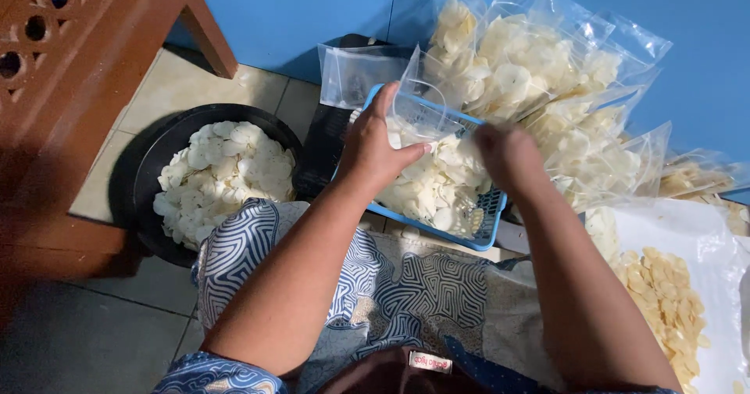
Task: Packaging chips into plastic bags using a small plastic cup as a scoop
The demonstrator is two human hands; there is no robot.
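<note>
Bag point(416, 111) upright in left hand point(373, 148), mouth upward

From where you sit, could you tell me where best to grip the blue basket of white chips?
Probably the blue basket's bare near-right rim, coming from above on the right: that corner is free of chips, whereas the left hand and clear bag cover the far rim.

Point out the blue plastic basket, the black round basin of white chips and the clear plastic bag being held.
blue plastic basket point(491, 230), head view, right rim
black round basin point(148, 167), head view, left wall
clear plastic bag point(418, 113), head view, middle
</note>
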